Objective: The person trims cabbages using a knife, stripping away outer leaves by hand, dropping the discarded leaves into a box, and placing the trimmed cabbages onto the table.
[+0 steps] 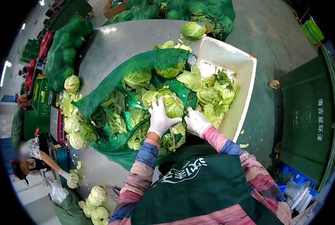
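Note:
My left hand, in a white glove, grips the near left side of a green cabbage, thumb and fingers spread around it. Close on its right, my gloved right hand is closed around what looks like a thin knife, its handle hidden in the fist. The cabbage sits on an opened green mesh bag, among more cabbages and loose leaves. Right of my hands, a white foam box holds a heap of cut leaves.
The bag lies on a grey metal table. Trimmed cabbages line its left side. Full mesh bags stand beyond. A co-worker's gloved hand touches a cabbage at lower left. A large green bin stands at right.

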Demonstrator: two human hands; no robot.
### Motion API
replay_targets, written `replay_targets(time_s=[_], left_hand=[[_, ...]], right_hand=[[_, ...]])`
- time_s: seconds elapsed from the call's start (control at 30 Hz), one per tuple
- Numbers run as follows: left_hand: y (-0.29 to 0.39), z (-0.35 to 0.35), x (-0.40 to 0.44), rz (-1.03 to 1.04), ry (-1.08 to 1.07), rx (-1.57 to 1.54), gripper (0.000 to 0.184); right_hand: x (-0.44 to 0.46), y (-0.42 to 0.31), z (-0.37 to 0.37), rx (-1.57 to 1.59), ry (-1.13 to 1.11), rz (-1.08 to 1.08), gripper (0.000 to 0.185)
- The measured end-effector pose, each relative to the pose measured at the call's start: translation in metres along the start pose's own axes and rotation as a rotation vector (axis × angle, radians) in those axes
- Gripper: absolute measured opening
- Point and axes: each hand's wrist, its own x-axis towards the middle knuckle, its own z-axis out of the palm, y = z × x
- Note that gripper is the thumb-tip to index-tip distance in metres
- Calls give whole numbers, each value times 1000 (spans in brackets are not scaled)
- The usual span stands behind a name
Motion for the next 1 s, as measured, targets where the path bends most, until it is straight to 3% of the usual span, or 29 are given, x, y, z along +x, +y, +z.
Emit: replay_targets(time_s=[0.13,0.2,0.27,0.3,0.4,0.47,0.53,0.63,0.67,0.73,0.77,0.87,0.93,1.0], left_hand=[[19,7,-4,-116,56,-15,115],[18,8,0,-143,29,18,111],[32,4,-9,-106,-23,101,108],[41,5,-18,-120,-81,202,113],[34,19,-41,-53,84,101,109],[9,20,-47,74,202,-52,109],[-12,12,-56,109,225,-234,108],[-43,6,-71,0,210,-333,106],[-50,10,-72,-114,190,-541,100],[-20,-7,-72,-625,132,-1133,94],[-43,21,-67,-645,236,-1049,91],[-40,18,-77,-654,268,-1130,90],[-30,6,-84,-699,266,-1182,90],[-43,10,-86,-743,278,-1145,88]], right_hand=[[22,8,-3,6,1,81,33],[30,6,-9,2,-55,129,29],[42,6,-12,-89,-267,278,31],[43,9,-9,-44,-226,303,31],[35,5,-13,7,-192,301,29],[14,-5,-22,374,-218,383,26],[0,-5,-14,692,-270,270,35],[-8,-17,9,840,-241,41,59],[-9,-24,17,821,-207,-50,58],[-17,-50,20,734,-89,-66,58],[-10,-49,44,532,183,-186,57],[-8,-52,51,309,235,-128,47],[1,-39,35,376,155,-73,48],[23,0,29,589,75,195,50]])
